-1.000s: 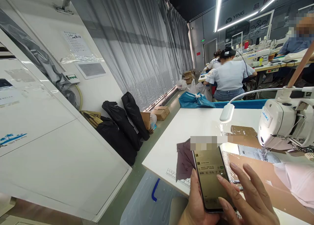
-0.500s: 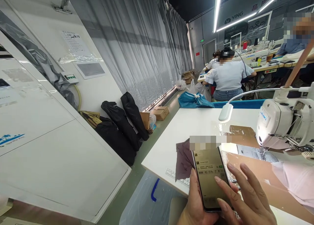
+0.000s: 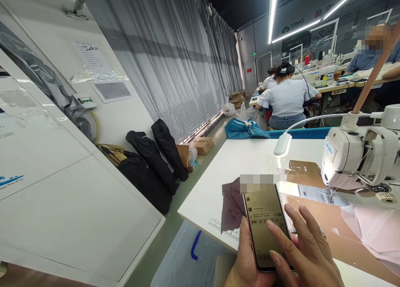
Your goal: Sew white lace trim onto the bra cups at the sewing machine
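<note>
My left hand (image 3: 245, 258) is wrapped round a smartphone (image 3: 261, 237) from below and holds it upright over the table edge. Text lines show on its lit screen, and a blurred patch covers the top. Over the phone, my right hand (image 3: 303, 245) has its fingers spread, with the index fingertip at the screen by a row of characters. Behind the phone a dark purple cloth (image 3: 231, 205) lies on the white table (image 3: 209, 182). To the right stands a white sewing machine (image 3: 346, 157) with pale pink fabric (image 3: 371, 232) in front of it.
A lamp (image 3: 283, 145) on a bendy neck hangs over the table. Below the edge is a translucent plastic bin (image 3: 178, 258) with a blue handle. Black wrapped rolls (image 3: 150, 170) lean by a white cabinet (image 3: 62, 220). Farther back, people (image 3: 284, 99) sit at other machines.
My right index finger has shifted slightly left and up along the row of characters on the screen. The whole view has moved a little. My left hand keeps hold of the smartphone.
</note>
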`<action>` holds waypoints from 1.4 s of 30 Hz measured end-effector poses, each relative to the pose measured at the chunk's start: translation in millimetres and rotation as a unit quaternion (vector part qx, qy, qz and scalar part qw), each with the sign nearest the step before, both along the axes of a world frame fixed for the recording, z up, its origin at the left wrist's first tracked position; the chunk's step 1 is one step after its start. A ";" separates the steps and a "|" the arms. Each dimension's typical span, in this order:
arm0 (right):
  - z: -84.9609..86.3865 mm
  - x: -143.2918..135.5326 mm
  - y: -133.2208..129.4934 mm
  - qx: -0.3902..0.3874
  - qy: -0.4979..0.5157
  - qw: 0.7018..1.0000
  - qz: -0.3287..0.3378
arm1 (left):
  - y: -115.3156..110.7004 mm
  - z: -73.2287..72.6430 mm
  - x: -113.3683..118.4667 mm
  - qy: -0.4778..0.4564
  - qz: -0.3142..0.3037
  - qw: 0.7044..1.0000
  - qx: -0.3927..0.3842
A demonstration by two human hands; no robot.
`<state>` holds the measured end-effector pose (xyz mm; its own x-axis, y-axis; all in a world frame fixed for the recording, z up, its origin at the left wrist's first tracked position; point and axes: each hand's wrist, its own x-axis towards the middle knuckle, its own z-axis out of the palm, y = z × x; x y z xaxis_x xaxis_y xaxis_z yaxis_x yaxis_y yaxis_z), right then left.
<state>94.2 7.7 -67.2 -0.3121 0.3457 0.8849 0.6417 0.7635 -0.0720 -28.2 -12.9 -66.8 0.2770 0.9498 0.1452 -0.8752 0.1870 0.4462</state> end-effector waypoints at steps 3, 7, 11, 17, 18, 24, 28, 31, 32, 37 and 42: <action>-1.3 0.7 -0.3 0.007 -0.001 1.000 -0.007 | 0.7 2.7 -1.7 0.008 -0.008 1.000 0.003; -1.8 0.5 0.6 0.016 -0.006 1.000 -0.021 | 0.0 6.1 -3.6 0.016 -0.021 1.000 0.000; 0.6 -0.8 1.7 0.013 -0.008 1.000 -0.023 | -1.3 10.7 -3.5 0.018 -0.017 1.000 0.006; 1.2 -0.5 1.0 0.019 -0.005 0.999 -0.028 | -0.6 13.1 -4.2 0.023 -0.020 1.000 0.006; 0.7 -0.2 0.8 0.017 -0.009 0.999 -0.028 | -0.3 11.1 -4.2 0.022 -0.021 1.000 0.006; -2.8 0.7 1.4 0.012 0.008 1.000 -0.024 | 0.6 -1.5 -3.1 0.004 -0.014 1.000 0.000; -0.7 1.4 1.3 0.008 0.011 1.000 -0.011 | 0.8 -2.2 -2.8 0.007 -0.002 1.000 -0.002; 0.8 1.5 1.3 0.007 0.013 1.000 -0.003 | 1.6 -3.2 -3.0 0.013 -0.012 1.000 -0.005; 0.9 1.4 1.4 0.006 0.015 1.000 -0.001 | 1.9 -3.4 -3.1 0.015 -0.013 1.000 -0.007; 1.7 1.5 1.2 0.008 0.024 1.000 0.003 | 0.0 1.8 -3.9 0.027 -0.018 0.999 -0.017; 3.2 2.1 0.6 0.001 0.026 1.000 -0.003 | -2.3 4.8 -5.9 0.040 -0.013 0.997 -0.058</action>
<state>96.2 8.3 -63.9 -0.2640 0.3456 0.9005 0.6423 0.7595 -0.1032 -34.1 -15.2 -62.0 0.3077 0.9514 0.0115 -0.8320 0.2632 0.4885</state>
